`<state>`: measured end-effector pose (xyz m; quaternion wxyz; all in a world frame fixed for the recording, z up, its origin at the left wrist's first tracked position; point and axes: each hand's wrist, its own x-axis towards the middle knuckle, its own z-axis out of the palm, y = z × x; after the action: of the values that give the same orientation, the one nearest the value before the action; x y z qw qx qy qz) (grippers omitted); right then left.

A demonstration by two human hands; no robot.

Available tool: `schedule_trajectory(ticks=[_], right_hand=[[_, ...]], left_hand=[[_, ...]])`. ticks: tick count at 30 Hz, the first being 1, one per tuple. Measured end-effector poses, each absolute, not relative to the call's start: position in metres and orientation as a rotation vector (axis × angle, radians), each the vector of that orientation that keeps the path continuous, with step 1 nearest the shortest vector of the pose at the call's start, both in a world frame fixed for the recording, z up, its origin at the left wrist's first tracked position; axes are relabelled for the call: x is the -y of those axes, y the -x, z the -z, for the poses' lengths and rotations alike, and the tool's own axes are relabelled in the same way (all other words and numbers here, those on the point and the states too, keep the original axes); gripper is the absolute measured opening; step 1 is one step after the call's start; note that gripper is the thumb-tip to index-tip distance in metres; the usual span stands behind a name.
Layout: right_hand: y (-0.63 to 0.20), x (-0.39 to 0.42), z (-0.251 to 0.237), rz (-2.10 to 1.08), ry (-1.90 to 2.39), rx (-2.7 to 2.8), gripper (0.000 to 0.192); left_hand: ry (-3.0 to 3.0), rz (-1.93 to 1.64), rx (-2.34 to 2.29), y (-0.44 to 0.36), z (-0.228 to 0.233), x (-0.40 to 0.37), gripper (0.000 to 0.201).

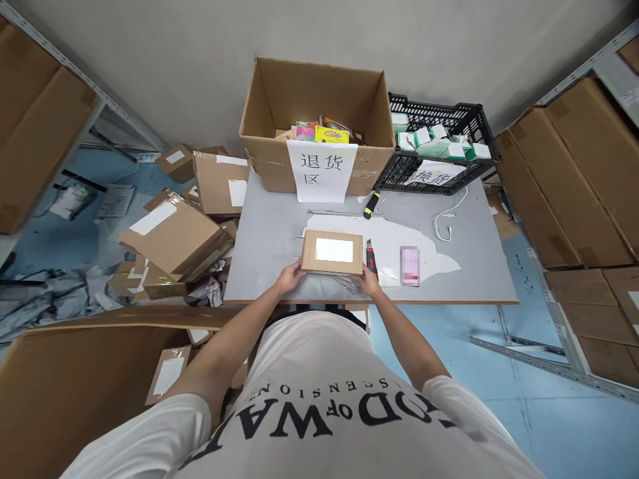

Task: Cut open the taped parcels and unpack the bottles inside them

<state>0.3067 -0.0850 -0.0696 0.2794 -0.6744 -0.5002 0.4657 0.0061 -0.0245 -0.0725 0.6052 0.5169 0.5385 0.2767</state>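
A small brown cardboard box (308,251) with a blank white label (334,250) lies at the near middle of the grey table. My left hand (289,277) grips its near left corner, and my right hand (368,282) has hold of the near right corner. Just beyond my right hand is a red and black utility knife (371,258). Farther right lies a pink card-like item (410,266), its details blurred. Clear plastic or tape (339,283) shows under the box's near edge.
At the table's back stand a large open carton (269,159) of colourful packets and a black crate (439,110) of green-white boxes. A yellow-black cutter (371,205) and white cable (439,223) lie on the table (269,213). Parcels (174,233) pile up left; shelving (564,319) stands right.
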Motion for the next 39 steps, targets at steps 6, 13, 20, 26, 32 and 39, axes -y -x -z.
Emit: schedule_trajectory(ticks=[6,13,20,26,32,39], right_hand=[[-0.303,0.083,0.064,-1.296,1.685,1.239,0.053],[-0.314,0.063,0.026,-1.292,1.478,1.264,0.050],[-0.319,0.027,-0.030,-1.031,1.762,1.441,0.046],[-0.317,0.016,-0.034,-1.056,1.860,1.465,0.044],[-0.309,0.016,-0.013,-1.216,1.910,1.376,0.042],[-0.306,0.017,0.008,-1.256,1.916,1.242,0.042]], left_hand=[[-1.262,-0.646,-1.267,-0.008,0.057,0.025,0.062],[-1.465,-0.664,-1.294,0.007,0.029,0.020,0.057],[-1.345,-0.880,-1.338,0.000,-0.012,-0.001,0.066],[-1.218,-0.877,-1.315,-0.001,-0.012,-0.011,0.073],[-1.097,-0.808,-1.376,0.005,0.021,-0.009,0.071],[-1.018,-0.792,-1.387,0.007,0.037,-0.007,0.075]])
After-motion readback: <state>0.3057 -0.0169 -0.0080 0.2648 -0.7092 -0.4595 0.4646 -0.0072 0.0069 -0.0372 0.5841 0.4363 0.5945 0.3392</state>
